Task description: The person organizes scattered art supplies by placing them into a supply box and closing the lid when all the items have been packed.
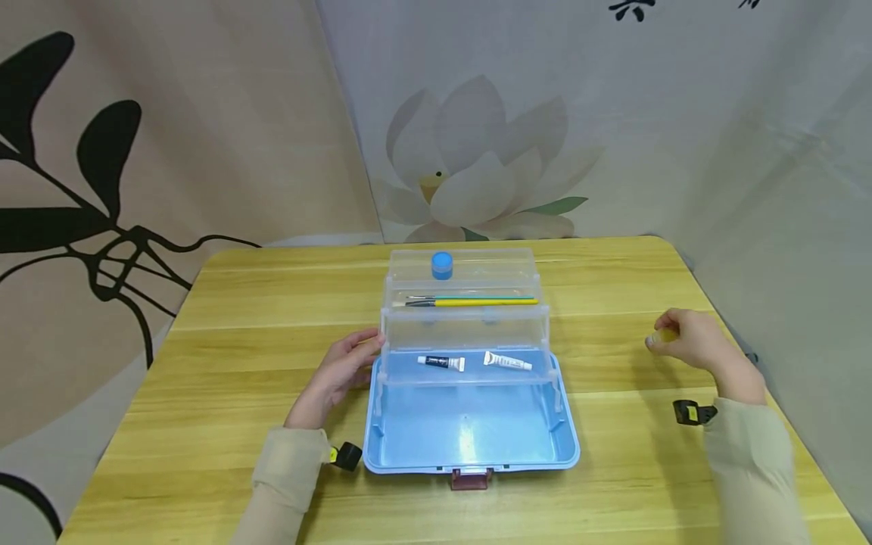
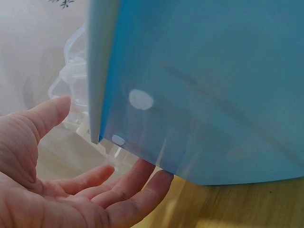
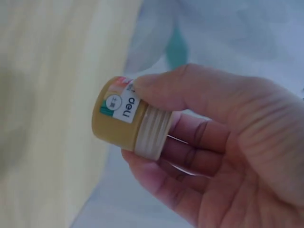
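Right of the blue box (image 1: 470,428), the right hand (image 1: 702,344) pinched a yellow jar (image 3: 111,130) between its fingers above the desk (image 1: 272,310); the left hand (image 1: 346,369), fingers loosely spread, was at the box's left side.

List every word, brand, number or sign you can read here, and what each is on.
"deli": on the label of the yellow-brown jar in the right hand.
Small characters in that label's circle: too small to read surely.
Dark-labelled tube and white tube: print too small to read.
Black characters on the backdrop: cut off at the top, unreadable.
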`<state>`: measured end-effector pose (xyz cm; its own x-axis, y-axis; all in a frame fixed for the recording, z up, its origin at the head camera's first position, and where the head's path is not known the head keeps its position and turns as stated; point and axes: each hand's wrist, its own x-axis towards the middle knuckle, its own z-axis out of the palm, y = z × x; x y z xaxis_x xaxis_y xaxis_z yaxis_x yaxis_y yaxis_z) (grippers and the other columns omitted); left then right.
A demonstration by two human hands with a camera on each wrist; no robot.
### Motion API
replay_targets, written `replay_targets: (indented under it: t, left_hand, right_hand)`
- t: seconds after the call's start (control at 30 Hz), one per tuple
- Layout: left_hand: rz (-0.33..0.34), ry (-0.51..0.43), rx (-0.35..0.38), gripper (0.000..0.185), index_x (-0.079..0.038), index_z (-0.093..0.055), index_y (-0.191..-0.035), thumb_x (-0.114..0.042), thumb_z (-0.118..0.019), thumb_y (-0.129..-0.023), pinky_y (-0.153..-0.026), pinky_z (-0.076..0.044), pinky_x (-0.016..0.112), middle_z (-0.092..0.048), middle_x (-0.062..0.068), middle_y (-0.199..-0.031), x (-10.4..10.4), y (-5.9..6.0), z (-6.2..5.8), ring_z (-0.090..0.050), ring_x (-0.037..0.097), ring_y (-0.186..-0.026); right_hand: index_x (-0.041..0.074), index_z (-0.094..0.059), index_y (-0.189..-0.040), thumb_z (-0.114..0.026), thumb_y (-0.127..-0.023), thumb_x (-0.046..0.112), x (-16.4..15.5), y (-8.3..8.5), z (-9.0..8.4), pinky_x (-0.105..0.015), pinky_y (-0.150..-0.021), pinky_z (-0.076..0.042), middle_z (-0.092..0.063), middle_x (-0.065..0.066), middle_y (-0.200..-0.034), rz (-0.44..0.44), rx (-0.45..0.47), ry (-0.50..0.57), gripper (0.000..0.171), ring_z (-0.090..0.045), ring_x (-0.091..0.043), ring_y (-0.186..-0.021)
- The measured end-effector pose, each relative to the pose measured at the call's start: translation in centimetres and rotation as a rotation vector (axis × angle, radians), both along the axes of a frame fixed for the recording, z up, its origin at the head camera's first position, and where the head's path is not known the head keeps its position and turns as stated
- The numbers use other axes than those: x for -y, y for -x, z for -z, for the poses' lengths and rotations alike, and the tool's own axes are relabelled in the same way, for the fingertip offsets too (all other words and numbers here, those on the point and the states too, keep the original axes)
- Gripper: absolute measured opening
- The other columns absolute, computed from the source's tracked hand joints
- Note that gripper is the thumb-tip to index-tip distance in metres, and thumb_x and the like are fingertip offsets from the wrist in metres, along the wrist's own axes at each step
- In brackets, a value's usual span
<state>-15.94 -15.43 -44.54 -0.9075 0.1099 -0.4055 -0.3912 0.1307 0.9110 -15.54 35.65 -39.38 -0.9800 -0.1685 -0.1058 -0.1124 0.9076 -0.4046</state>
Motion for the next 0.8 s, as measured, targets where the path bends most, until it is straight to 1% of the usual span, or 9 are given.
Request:
replay_targets:
  t: [0.13,0.3,0.43,0.53,0.6,0.7,0.8]
  left_hand:
    - [-0.003,0.000,-0.003,0.069,-0.003,-0.039,-0.139,-0.046,-0.060,-0.089,-0.090,-0.048,0.043,-0.050,0.021,-0.131,0.0,0.1,0.1,-0.056,0.030,-0.109]
    - [-0.014,0.009,0.005,0.071,-0.006,-0.041,-0.137,-0.049,-0.063,-0.086,-0.089,-0.048,0.042,-0.052,0.018,-0.130,0.0,0.1,0.3,-0.057,0.028,-0.106]
    - [-0.010,0.008,0.006,0.070,-0.005,-0.041,-0.138,-0.049,-0.062,-0.087,-0.089,-0.048,0.043,-0.052,0.019,-0.129,0.0,0.2,0.3,-0.058,0.028,-0.107]
    - [0.004,0.005,0.002,0.071,-0.003,-0.039,-0.139,-0.048,-0.061,-0.088,-0.090,-0.047,0.044,-0.051,0.021,-0.130,0.0,0.2,0.2,-0.057,0.030,-0.108]
    - [0.002,0.007,0.005,0.070,-0.004,-0.039,-0.138,-0.048,-0.061,-0.088,-0.091,-0.047,0.044,-0.051,0.021,-0.130,0.0,0.2,0.2,-0.056,0.031,-0.109]
    - [-0.001,0.009,0.009,0.070,-0.004,-0.040,-0.138,-0.047,-0.061,-0.088,-0.091,-0.047,0.044,-0.050,0.020,-0.130,0.0,0.2,0.1,-0.056,0.031,-0.110]
    - [-0.012,-0.002,0.006,0.069,-0.004,-0.040,-0.138,-0.045,-0.062,-0.088,-0.090,-0.048,0.044,-0.051,0.021,-0.130,0.0,0.2,0.2,-0.056,0.031,-0.110]
  right_hand:
    - [-0.008,-0.058,-0.101,-0.070,-0.085,0.022,2.5,1.1,-2.4,-0.045,-0.070,-0.042,-0.059,-0.020,-0.093,-0.041,-0.040,0.003,0.036,-0.051,-0.030,-0.080]
    - [-0.003,-0.059,-0.098,-0.070,-0.085,0.021,5.6,2.4,-4.8,-0.043,-0.071,-0.040,-0.058,-0.015,-0.090,-0.090,-0.079,0.013,0.030,-0.048,-0.028,-0.080]
    - [-0.002,-0.060,-0.095,-0.070,-0.083,0.017,7.8,3.4,-6.2,-0.041,-0.070,-0.039,-0.057,-0.011,-0.085,-0.149,-0.121,0.017,0.025,-0.047,-0.026,-0.076]
    - [-0.002,-0.060,-0.094,-0.070,-0.083,0.014,9.2,4.1,-7.1,-0.039,-0.067,-0.039,-0.056,-0.009,-0.081,-0.197,-0.149,0.022,0.023,-0.046,-0.024,-0.072]
    - [-0.003,-0.060,-0.095,-0.071,-0.082,0.014,10.2,4.7,-7.8,-0.037,-0.065,-0.038,-0.055,-0.008,-0.079,-0.233,-0.164,0.025,0.024,-0.046,-0.023,-0.071]
    - [-0.004,-0.061,-0.096,-0.072,-0.081,0.012,11.6,5.6,-8.7,-0.036,-0.063,-0.038,-0.056,-0.009,-0.078,-0.293,-0.193,0.023,0.024,-0.046,-0.022,-0.069]
    - [-0.004,-0.062,-0.096,-0.072,-0.080,0.010,12.9,6.4,-9.4,-0.035,-0.063,-0.038,-0.059,-0.010,-0.081,-0.329,-0.210,0.018,0.024,-0.048,-0.023,-0.069]
